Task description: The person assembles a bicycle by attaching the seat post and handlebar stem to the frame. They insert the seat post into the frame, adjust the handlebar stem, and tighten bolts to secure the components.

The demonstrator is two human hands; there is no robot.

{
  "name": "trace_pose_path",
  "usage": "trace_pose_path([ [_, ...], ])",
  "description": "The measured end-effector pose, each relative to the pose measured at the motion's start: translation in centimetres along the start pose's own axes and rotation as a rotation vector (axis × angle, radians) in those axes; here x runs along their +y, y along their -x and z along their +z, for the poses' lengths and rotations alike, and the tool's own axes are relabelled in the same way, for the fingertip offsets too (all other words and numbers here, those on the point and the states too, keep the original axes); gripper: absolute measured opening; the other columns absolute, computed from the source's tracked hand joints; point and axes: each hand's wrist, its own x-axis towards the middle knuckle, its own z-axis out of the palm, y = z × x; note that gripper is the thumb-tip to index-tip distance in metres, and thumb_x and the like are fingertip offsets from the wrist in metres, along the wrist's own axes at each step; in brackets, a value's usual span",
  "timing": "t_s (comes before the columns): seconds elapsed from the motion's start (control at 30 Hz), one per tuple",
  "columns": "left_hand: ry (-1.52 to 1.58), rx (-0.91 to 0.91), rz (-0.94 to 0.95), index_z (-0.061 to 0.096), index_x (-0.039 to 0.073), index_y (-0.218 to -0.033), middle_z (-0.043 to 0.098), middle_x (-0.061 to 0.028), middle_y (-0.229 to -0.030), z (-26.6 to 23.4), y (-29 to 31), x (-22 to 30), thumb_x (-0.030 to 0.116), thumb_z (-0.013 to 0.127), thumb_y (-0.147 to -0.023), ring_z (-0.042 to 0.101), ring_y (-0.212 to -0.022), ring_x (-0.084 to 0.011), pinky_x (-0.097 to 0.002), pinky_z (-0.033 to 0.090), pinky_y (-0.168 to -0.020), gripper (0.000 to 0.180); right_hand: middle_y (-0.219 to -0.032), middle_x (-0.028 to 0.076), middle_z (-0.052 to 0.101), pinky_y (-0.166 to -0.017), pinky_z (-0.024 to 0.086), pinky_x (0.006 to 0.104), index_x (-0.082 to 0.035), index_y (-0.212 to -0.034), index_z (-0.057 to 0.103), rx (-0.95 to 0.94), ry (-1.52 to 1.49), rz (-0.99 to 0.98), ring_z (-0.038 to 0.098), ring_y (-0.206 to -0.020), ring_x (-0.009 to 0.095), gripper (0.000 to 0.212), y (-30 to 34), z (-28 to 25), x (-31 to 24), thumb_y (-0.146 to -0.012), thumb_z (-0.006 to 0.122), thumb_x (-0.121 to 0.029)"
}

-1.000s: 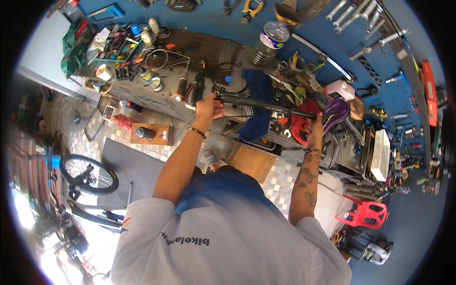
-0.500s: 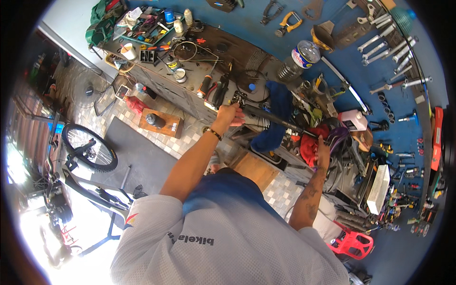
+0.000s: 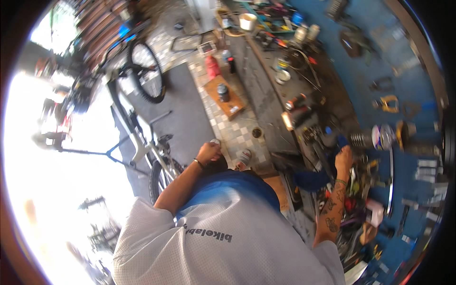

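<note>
The left hand (image 3: 209, 153) is seen closed into a fist around a small pale object (image 3: 215, 141) — only its tip shows above the knuckles, over the checkered floor (image 3: 237, 133). The right hand (image 3: 343, 159) is wrapped around a dark blue part (image 3: 340, 141) on the cluttered workbench (image 3: 266, 90) — a bicycle (image 3: 142, 137) stands near the left.

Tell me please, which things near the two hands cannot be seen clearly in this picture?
- Head view: whatever the left hand closes on is too small and blurred.
- Head view: the dark part under the right hand is blurred by motion, so its grip is unclear.
- Head view: tools on the blue wall are smeared.
- Head view: glare washes out the left side.
</note>
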Motion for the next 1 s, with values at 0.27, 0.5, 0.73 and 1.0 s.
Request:
trace_pose_path([
  [0.27, 0.177, 0.481, -0.206, 0.078, 0.003, -0.120, 0.079, -0.0138, -0.086, -12.7, 5.6, -22.6, 0.028, 0.068, -0.103, 0.077, -0.065, -0.0250, -0.0372, 0.065, -0.057, 0.032, -0.127, 0.017, 0.067, -0.104, 0.053, 0.0581, -0.009, -0.123, 0.065, -0.269, 0.149, 0.008, 0.067, -0.120, 0.042, 0.029, -3.2, 2.0, -4.9, -0.096, 0.072, -0.015],
  [0.5, -0.165, 0.393, -0.481, 0.082, 0.007, -0.120, 0.082, -0.0148, -0.092, -9.0, 10.2, -29.9, 0.026, 0.069, -0.099, 0.079, -0.069, -0.0258, -0.0381, 0.066, -0.062, 0.031, -0.131, 0.020, 0.061, -0.106, 0.054, 0.0527, -0.008, -0.130, 0.062, -0.119, -0.034, 0.033, 0.063, -0.126, 0.045, 0.037, -0.9, 1.3, -5.4, -0.094, 0.073, -0.004],
  [0.73, -0.277, 0.541, -0.312, 0.079, 0.008, -0.122, 0.081, -0.0182, -0.119, -7.6, 5.3, -29.7, 0.033, 0.076, -0.095, 0.075, -0.118, -0.0416, -0.0490, 0.060, -0.100, 0.038, -0.124, 0.017, 0.067, -0.090, 0.060, 0.0376, -0.004, -0.132, 0.067, 0.185, -0.518, -0.054, 0.072, -0.106, 0.026, 0.035, 0.4, 0.1, -9.4, -0.099, 0.069, 0.007],
  [1.0, -0.267, 0.590, -0.365, 0.081, 0.006, -0.113, 0.081, -0.0202, -0.110, -13.1, 3.2, -20.4, 0.047, 0.075, -0.098, 0.078, -0.107, -0.0384, -0.0485, 0.062, -0.095, 0.044, -0.090, 0.010, 0.077, -0.066, 0.058, 0.0323, -0.001, -0.119, 0.074, 0.010, -0.780, 0.087, 0.068, -0.067, 0.016, 0.030, 3.2, -4.1, -15.7, -0.112, 0.067, -0.029],
])
